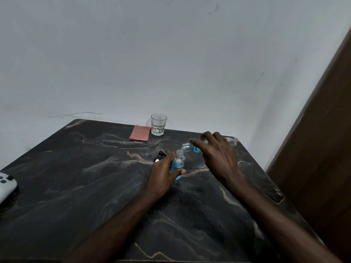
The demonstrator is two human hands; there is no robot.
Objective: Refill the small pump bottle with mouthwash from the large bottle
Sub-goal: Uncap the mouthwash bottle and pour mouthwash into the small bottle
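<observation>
The small clear bottle [179, 162] stands upright on the dark marble table [95, 186], its top off and blue mouthwash inside. My left hand [163, 173] wraps around its lower body. My right hand [218, 154] grips the large bottle [190, 147], tipped almost level, its open neck right over the small bottle's mouth. Most of the large bottle is hidden behind my fingers. A black pump head [161, 156] lies on the table just left of the small bottle, partly behind my left hand.
A drinking glass [158, 124] with a little clear liquid stands near the table's far edge, a folded pink cloth [139, 133] beside it. A white controller [6, 185] lies at the left edge. A brown wooden panel [322, 149] rises on the right.
</observation>
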